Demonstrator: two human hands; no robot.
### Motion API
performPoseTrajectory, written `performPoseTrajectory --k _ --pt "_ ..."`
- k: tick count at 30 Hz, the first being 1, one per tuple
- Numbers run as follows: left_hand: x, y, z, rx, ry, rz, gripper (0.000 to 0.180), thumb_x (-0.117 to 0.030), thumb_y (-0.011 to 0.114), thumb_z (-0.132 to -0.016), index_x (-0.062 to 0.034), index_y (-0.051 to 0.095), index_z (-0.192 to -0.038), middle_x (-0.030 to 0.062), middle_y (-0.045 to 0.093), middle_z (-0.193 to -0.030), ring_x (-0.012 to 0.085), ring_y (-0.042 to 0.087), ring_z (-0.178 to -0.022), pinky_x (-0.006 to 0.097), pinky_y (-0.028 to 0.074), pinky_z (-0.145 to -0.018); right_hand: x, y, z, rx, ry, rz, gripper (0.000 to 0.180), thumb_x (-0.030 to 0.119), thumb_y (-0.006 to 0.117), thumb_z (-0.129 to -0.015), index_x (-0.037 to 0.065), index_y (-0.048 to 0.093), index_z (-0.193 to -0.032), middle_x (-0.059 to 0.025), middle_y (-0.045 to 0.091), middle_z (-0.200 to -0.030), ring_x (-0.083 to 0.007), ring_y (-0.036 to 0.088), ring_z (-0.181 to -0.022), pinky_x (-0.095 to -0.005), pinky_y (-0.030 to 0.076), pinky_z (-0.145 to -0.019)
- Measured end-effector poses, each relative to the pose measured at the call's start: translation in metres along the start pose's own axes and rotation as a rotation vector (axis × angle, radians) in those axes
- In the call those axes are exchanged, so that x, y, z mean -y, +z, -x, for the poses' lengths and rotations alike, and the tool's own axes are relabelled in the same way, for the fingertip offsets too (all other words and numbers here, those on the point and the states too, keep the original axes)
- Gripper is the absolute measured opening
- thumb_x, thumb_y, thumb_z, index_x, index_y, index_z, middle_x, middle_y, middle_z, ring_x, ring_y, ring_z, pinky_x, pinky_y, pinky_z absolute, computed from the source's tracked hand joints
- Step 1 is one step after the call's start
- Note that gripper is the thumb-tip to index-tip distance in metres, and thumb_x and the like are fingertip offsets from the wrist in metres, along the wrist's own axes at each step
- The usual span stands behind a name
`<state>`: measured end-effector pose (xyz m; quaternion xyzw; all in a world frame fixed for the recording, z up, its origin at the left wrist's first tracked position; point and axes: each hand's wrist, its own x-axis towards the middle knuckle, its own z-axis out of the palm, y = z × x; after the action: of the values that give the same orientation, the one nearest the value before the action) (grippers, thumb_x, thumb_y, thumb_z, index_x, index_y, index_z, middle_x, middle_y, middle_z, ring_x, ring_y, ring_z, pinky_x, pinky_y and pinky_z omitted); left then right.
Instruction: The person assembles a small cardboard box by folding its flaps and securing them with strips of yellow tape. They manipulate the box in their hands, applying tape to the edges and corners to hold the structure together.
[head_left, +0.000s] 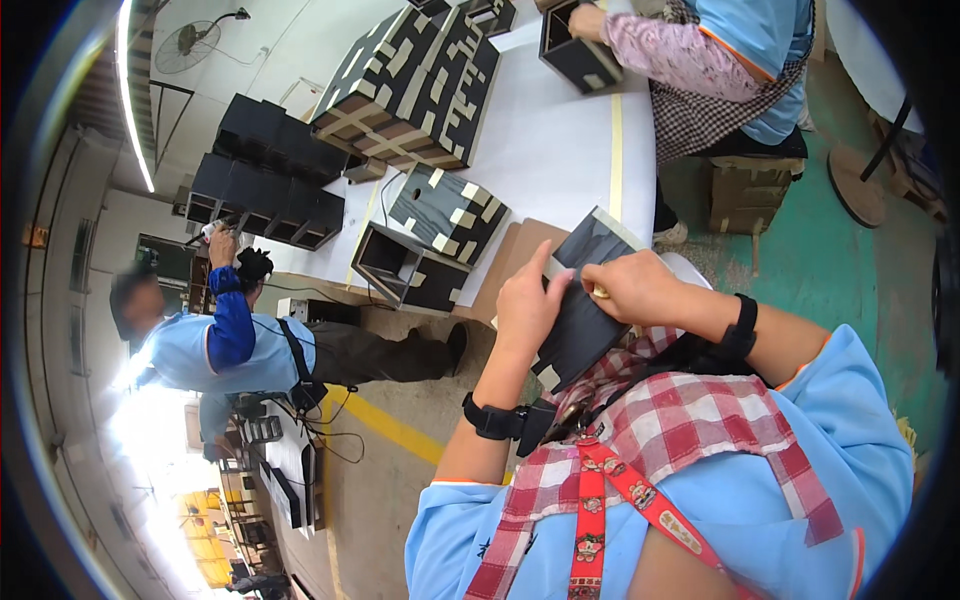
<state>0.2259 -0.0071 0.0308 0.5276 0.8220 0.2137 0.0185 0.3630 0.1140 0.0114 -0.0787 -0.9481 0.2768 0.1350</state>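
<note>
My right hand point(637, 287) sits over the dark box point(582, 322) tilted before me at the bench's point(562, 150) near edge, fingers curled shut around a small yellowish piece point(600, 292). My left hand point(528, 308) is at its left side, thumb and forefinger spread apart. I judge I'm working on this upper face; next calls for a steadying left hand and light, exact pressure. Farther left stand taped boxes point(447, 215).

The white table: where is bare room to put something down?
The widest bare patch of the table lies between the taped box stack and the yellow strip; a narrower one, between that strip and the right edge. Crowded: left, with black boxes, and around the nearest box.
</note>
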Motion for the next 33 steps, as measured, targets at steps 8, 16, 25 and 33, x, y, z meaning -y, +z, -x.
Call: performPoseTrajectory --k 8,16,25,33 --pt "0.022 0.014 0.004 -0.092 -0.047 0.243 0.041 -0.015 0.065 -0.078 -0.0045 0.053 -0.116 0.0203 0.060 -0.105 0.0351 0.058 -0.094 0.041 0.046 -0.079 0.004 -0.006 0.001 0.059 0.045 -0.012 0.014 0.021 0.056 -0.078 0.012 0.058 -0.089 -0.0113 0.063 -0.069 -0.0287 0.063 -0.067 -0.0420 0.047 -0.058" --pt "-0.007 0.018 0.009 -0.124 0.035 0.039 0.018 -0.015 0.061 -0.081 -0.0025 0.050 -0.087 0.0155 0.054 -0.107 0.0351 0.054 -0.096 0.043 0.042 -0.075 0.001 -0.003 0.003 -0.020 -0.025 -0.018 0.014 0.022 0.056 -0.078 0.011 0.060 -0.086 -0.0095 0.063 -0.068 -0.0277 0.063 -0.066 -0.0410 0.048 -0.057" --pt "0.003 0.021 0.005 -0.121 0.173 -0.078 0.013 -0.014 0.051 -0.088 -0.0018 0.047 -0.085 0.0176 0.055 -0.097 0.0366 0.058 -0.080 0.046 0.046 -0.068 0.005 -0.002 0.002 0.011 0.002 -0.016 0.015 0.022 0.056 -0.078 0.011 0.059 -0.087 -0.0093 0.063 -0.069 -0.0275 0.063 -0.067 -0.0404 0.048 -0.059" --pt "0.047 0.018 -0.014 -0.186 -0.232 0.201 0.016 -0.017 0.045 -0.093 -0.0021 0.048 -0.087 0.0170 0.060 -0.080 0.0326 0.062 -0.068 0.041 0.048 -0.056 0.005 -0.007 0.006 0.044 0.026 0.004 0.017 0.021 0.056 -0.080 0.010 0.055 -0.092 -0.0101 0.063 -0.070 -0.0280 0.063 -0.067 -0.0410 0.047 -0.058"
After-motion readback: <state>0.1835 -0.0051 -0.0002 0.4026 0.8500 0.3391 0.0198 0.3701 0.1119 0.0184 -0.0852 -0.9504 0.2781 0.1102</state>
